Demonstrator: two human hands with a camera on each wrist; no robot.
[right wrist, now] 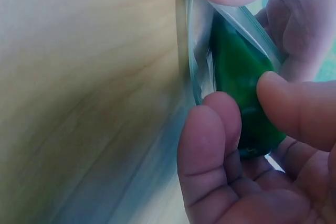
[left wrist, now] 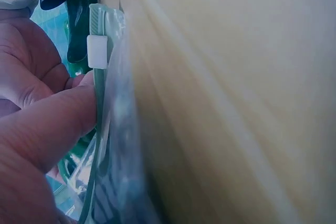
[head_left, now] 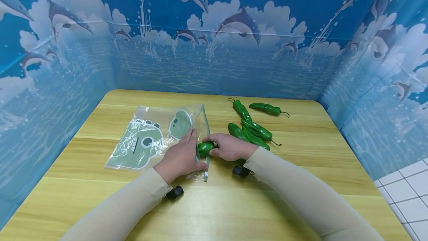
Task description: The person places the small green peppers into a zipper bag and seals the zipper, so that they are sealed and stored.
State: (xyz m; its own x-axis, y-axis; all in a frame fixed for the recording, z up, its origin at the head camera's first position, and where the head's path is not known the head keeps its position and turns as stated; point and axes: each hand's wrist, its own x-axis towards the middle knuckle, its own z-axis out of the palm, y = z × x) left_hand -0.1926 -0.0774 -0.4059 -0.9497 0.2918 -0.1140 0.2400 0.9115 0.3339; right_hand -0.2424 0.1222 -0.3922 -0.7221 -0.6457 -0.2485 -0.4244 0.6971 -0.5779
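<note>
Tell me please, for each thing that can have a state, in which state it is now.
Bag: lying flat, mouth open
Zip slider: near one end of the zip
Held pepper: partly inside the bag mouth
Loose peppers: lying outside the bag
Left hand: resting on the bag
Right hand: gripping the held pepper

The head view is bright, with pale glare on the table [head_left: 207, 213] at lower centre and glints on the bag [head_left: 165, 142]. Both wrist views are hazy and low-contrast, the table blurred.
</note>
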